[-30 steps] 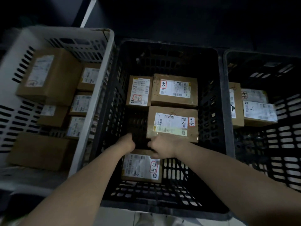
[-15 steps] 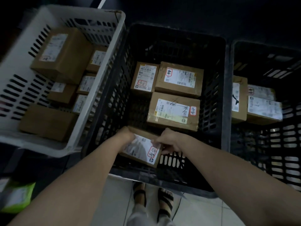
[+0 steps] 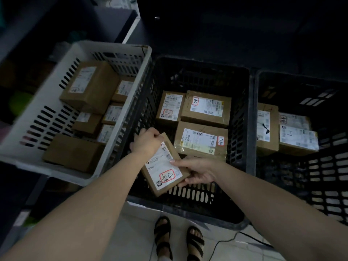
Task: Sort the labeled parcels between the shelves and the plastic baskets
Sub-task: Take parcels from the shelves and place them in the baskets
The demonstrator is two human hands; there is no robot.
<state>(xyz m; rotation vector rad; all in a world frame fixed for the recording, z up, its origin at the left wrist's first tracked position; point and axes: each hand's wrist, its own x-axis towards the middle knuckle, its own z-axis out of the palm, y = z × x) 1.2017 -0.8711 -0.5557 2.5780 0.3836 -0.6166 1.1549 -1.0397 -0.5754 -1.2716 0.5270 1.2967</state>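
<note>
- Head view, grip: the left hand (image 3: 148, 141) is gripping the far end of the held parcel (image 3: 165, 166), with its fingers curling over that end. The right hand (image 3: 197, 172) is pinching the near right edge, thumb lying on top beside the label and fingers wrapping underneath.
- Head view, location: the held parcel is hanging tilted, label upward, above the near left corner of the middle black basket (image 3: 239, 110). As far as can be judged, it is not resting on the basket floor.
- Head view, procedure: the step in hand is judged to be reading the red-framed sticker (image 3: 168, 176) in order to choose a destination.
  - The sticker itself is showing unobstructed, while the left hand is covering the far end of the label.
  - Supporting the box from below is advisable while it is crossing the rim, because the walls are standing high on all sides.
- Head view, contents of the middle black basket: three flat parcels (image 3: 201, 141) are lying labels up in the far right part, pressed against one another. Each is carrying a red-framed sticker; the handwriting is too small to read.
- Head view, left of the middle black basket: the white basket (image 3: 113, 47) is sitting just beside the left wall. It is holding at least six cardboard boxes (image 3: 89, 85), some of them stacked.
- Head view, right of the middle black basket: the right black basket (image 3: 329, 166) is standing just beside the right wall. It is holding three labeled parcels (image 3: 267, 129), grouped at the side nearest the middle black basket.
- Head view, near side of the middle black basket: sandalled feet (image 3: 178, 238) are standing on a tiled floor, with a cable (image 3: 226, 240) lying beside them.
</note>
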